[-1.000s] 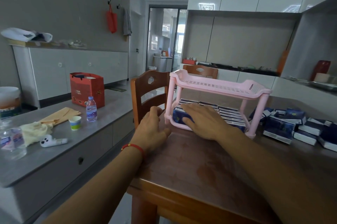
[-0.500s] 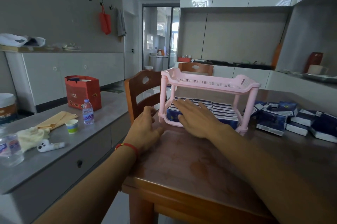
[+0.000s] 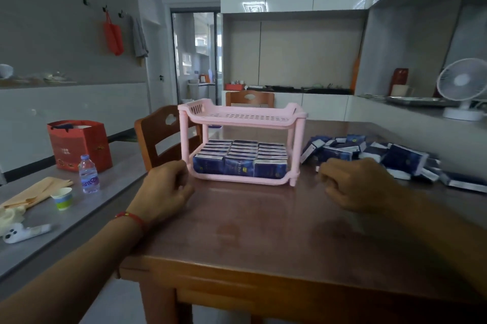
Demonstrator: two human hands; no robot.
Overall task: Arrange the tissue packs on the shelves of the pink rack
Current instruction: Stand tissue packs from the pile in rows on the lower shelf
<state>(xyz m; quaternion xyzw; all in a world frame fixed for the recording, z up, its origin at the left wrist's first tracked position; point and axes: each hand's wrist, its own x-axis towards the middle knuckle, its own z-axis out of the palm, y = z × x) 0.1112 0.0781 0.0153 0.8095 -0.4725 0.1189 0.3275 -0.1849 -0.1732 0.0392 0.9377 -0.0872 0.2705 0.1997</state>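
Note:
A pink two-shelf rack [image 3: 243,118] stands on the brown table [image 3: 263,231]. Its lower shelf is filled with rows of dark blue tissue packs [image 3: 239,157]; its upper shelf is bare. More blue tissue packs [image 3: 374,155] lie in a loose heap on the table to the right of the rack. My left hand [image 3: 164,189] hovers at the rack's front left leg with loosely curled fingers and holds nothing. My right hand [image 3: 353,184] is to the right of the rack, just in front of the heap, fingers loosely curled, holding nothing.
A wooden chair [image 3: 163,134] stands left of the rack, another chair [image 3: 250,98] behind it. On the grey counter at left are a red bag [image 3: 79,144], a water bottle [image 3: 88,173], a paper cup [image 3: 62,197] and a cloth. A white fan [image 3: 461,86] is at far right.
My right hand has left the packs on the lower shelf and moved right, to the loose heap. My left hand stays by the rack's left leg. The view has turned right.

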